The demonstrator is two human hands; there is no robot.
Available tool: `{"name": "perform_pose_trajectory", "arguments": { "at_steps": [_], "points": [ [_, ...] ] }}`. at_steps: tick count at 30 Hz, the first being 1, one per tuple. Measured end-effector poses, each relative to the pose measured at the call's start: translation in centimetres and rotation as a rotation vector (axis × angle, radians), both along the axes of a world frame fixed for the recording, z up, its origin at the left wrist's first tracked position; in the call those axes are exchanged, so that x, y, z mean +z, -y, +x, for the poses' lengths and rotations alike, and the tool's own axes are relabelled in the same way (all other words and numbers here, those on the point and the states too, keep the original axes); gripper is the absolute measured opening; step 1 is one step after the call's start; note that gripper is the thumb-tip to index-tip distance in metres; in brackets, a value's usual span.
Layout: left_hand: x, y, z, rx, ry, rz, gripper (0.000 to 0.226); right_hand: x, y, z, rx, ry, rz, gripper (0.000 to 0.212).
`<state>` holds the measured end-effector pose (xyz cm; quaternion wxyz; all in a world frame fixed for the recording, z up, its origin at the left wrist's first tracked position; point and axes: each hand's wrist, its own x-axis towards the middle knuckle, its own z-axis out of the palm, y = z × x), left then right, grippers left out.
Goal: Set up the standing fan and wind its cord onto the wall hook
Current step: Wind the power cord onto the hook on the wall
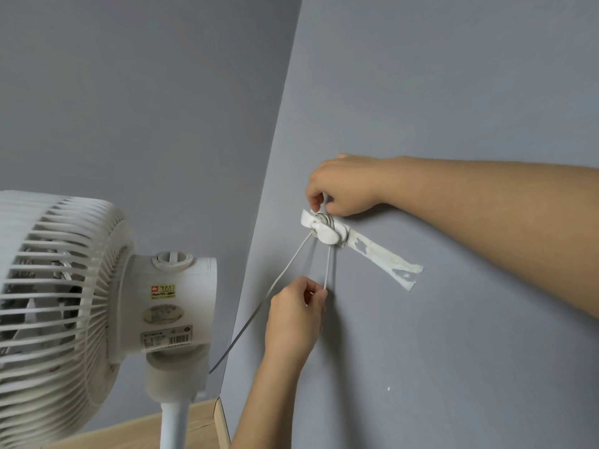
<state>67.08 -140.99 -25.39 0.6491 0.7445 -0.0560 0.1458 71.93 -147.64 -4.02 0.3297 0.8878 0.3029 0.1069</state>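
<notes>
A white standing fan (97, 296) stands upright at the left, its grille facing left and its motor housing toward me. A white wall hook (327, 233) is stuck on the grey wall, with several turns of cord wound around it. The white cord (285, 273) runs from the hook down-left behind the fan's neck. My left hand (296, 315) pinches a second strand of the cord just below the hook. My right hand (343, 186) is right above the hook, fingers pinched on the cord at its top.
A torn strip of white tape (385, 260) runs right and down from the hook on the grey wall (453, 92). The wall corner lies just left of the hook. A wooden floor and skirting (220, 419) show below the fan pole.
</notes>
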Motion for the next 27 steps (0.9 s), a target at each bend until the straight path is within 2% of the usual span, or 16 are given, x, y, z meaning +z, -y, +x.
{"name": "perform_pose_trajectory", "arguments": {
  "at_steps": [4,7,12,14,18,20,23,27],
  "points": [
    [-0.4,0.0,0.5,0.065,-0.035,-0.106,0.016,-1.2,-0.7,0.2,0.033,-0.023,-0.01,0.026],
    [-0.8,-0.3,0.9,0.159,-0.023,-0.136,0.025,-2.5,-1.4,0.1,0.049,-0.068,-0.046,0.024],
    [-0.8,-0.5,0.4,0.307,-0.05,0.082,0.045,-4.7,-2.1,0.9,0.011,-0.141,-0.119,0.018],
    [-1.2,-0.8,0.7,0.338,-0.022,0.103,0.038,-5.3,-2.0,1.3,-0.008,-0.158,-0.135,0.015],
    [-2.0,-1.5,1.5,0.359,-0.002,0.0,0.015,-5.8,-2.2,1.9,-0.036,-0.164,-0.137,0.01],
    [-2.0,-2.0,1.4,0.405,-0.016,0.01,0.017,-6.0,-2.3,2.2,-0.05,-0.157,-0.134,0.009],
    [-1.9,-2.7,1.2,0.475,-0.061,0.066,0.036,-6.1,-2.4,2.5,-0.046,-0.133,-0.111,0.004],
    [-1.8,-2.6,1.3,0.41,-0.057,-0.024,0.023,-6.4,-2.2,3.0,0.042,-0.011,-0.109,0.011]
  ]
}}
